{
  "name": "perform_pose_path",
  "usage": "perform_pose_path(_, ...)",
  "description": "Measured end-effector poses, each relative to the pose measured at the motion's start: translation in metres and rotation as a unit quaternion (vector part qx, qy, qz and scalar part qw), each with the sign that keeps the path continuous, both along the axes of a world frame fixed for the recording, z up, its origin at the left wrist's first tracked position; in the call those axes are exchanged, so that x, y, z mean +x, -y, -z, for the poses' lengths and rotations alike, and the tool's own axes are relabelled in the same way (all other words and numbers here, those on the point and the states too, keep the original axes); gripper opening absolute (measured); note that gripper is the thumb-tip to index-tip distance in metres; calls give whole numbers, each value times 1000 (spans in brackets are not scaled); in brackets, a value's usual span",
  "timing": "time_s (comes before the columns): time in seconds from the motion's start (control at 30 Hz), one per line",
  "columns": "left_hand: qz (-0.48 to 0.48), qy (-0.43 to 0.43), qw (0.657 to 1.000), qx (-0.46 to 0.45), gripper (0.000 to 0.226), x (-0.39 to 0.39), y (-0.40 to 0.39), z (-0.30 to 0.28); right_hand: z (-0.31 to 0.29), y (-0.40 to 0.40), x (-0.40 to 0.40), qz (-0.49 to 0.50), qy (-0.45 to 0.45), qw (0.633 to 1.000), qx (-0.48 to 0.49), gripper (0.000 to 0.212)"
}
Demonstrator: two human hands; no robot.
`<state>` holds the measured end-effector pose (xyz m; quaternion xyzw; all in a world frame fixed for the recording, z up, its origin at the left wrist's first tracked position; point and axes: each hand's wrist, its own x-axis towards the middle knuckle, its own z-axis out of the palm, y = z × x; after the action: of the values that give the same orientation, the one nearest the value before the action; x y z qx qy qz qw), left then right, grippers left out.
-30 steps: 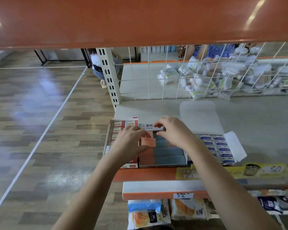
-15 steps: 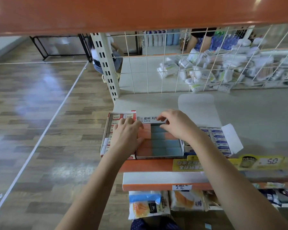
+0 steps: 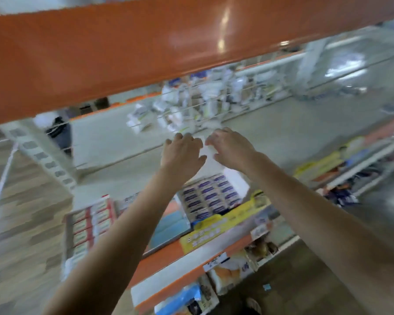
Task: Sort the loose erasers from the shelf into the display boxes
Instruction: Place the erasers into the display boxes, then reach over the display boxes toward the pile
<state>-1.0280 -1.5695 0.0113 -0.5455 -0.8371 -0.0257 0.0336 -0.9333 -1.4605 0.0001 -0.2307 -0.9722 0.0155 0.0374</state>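
The view is blurred and tilted. Three display boxes stand along the shelf's front edge. The left box [image 3: 89,223] holds red-and-white erasers, the middle box [image 3: 168,223] orange and blue ones, and the right box [image 3: 210,196] blue-labelled ones. My left hand [image 3: 182,153] and my right hand [image 3: 230,146] are stretched out side by side beyond the boxes, over the right box's raised white flap [image 3: 208,152]. Their fingers are spread and loosely bent. I see nothing held in either hand.
An orange shelf board [image 3: 123,53] hangs low overhead. A wire grid [image 3: 191,105] with white packets behind it closes the back of the grey shelf [image 3: 123,178]. A perforated upright post [image 3: 43,160] stands at the left. Packaged goods [image 3: 225,276] fill the shelf below.
Both hands have left the middle box and moved forward and right over the white flap. The camera has swung and tilted, which blurs the view.
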Motion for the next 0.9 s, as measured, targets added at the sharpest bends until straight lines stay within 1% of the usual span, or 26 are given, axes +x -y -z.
perform_pose_path(0.13, 91, -5, 995, -44, 46, 59, -106, 2, 4, -88, 69, 122, 62, 990, -31, 45)
perform_pose_path(0.23, 141, 3, 987, -71, 48, 115, -183, 11, 13, -158, 134, 181, 77, 980, -41, 49)
perform_pose_path(0.4, 170, 49, 981, -78, 50, 213, -312, 28, 26, -268, 244, 240, 94, 965, -39, 53)
perform_pose_path(0.53, 158, 85, 980, -87, 51, 265, -395, 44, 35, -344, 302, 256, 92, 961, -54, 52)
perform_pose_path(0.6, 143, 88, 982, -87, 50, 272, -425, 51, 40, -377, 314, 260, 94, 958, -72, 52)
perform_pose_path(0.7, 102, 91, 988, -70, 49, 260, -461, 55, 46, -417, 310, 239, 93, 963, -76, 52)
perform_pose_path(0.83, 42, 86, 994, -47, 47, 220, -508, 62, 50, -468, 277, 202, 68, 972, -99, 54)
perform_pose_path(0.9, 26, 69, 997, -36, 44, 200, -530, 63, 49, -493, 254, 185, 50, 977, -97, 53)
